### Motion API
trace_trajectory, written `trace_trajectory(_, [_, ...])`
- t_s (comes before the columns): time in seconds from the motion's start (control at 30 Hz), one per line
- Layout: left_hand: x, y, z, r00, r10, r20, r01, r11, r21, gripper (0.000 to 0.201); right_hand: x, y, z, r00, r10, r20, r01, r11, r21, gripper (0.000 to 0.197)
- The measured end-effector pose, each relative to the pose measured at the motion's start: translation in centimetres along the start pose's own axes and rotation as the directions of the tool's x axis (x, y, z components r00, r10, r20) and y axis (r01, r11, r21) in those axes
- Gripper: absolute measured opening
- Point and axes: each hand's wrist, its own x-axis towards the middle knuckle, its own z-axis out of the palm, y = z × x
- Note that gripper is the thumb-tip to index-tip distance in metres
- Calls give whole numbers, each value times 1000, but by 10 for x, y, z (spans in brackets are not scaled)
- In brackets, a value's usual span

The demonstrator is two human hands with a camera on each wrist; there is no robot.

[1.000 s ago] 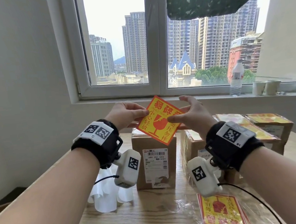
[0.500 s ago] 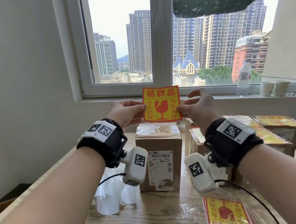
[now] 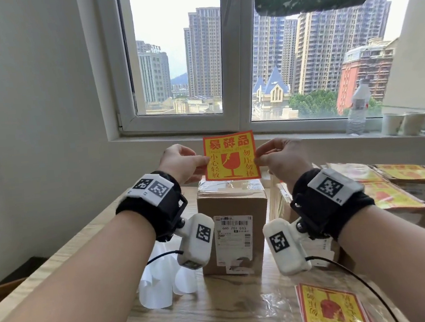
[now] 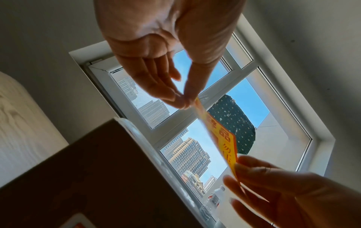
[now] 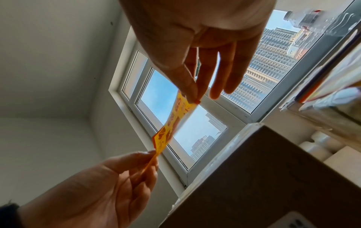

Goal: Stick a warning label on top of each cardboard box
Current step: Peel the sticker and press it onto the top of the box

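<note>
A yellow and red warning label [image 3: 230,157] hangs upright just above the taped top of a tall cardboard box [image 3: 232,212]. My left hand [image 3: 201,162] pinches its left edge and my right hand [image 3: 259,159] pinches its right edge. In the left wrist view my left hand [image 4: 185,101] holds one end of the label [image 4: 224,138] between thumb and fingertips, with the box [image 4: 97,177] below. The right wrist view shows my right hand [image 5: 192,96] pinching the label [image 5: 175,121] beside the box [image 5: 263,177].
Boxes with yellow labels on top [image 3: 400,184] stand at the right of the wooden table [image 3: 195,318]. A stack of spare labels in clear wrap [image 3: 332,307] lies near the front right. White backing sheets [image 3: 156,288] lie at the left. A bottle [image 3: 357,110] and cups [image 3: 405,122] stand on the sill.
The label has turned from a tilted diamond to square and upright, and both hands have shifted to pinch its side edges just above the box top.
</note>
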Motion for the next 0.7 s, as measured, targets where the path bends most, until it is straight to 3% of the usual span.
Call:
trace_trajectory(0.13, [2,-5,3,997,-11,74,6,997,73,17,-1,1,0,996,75,38,-76,997,30,20])
trace_trajectory(0.27, [6,-11,5,997,-18,71,8,990,138,15,0,6,2,992,113,63,-114,993,12,14])
trace_trajectory(0.43, [9,-17,8,995,-19,94,-1,978,207,18,2,20,8,993,97,59,-89,988,-122,16])
trace_trajectory(0.7, [15,-24,14,998,-15,64,-4,959,285,15,4,27,10,994,78,77,-62,979,-193,17])
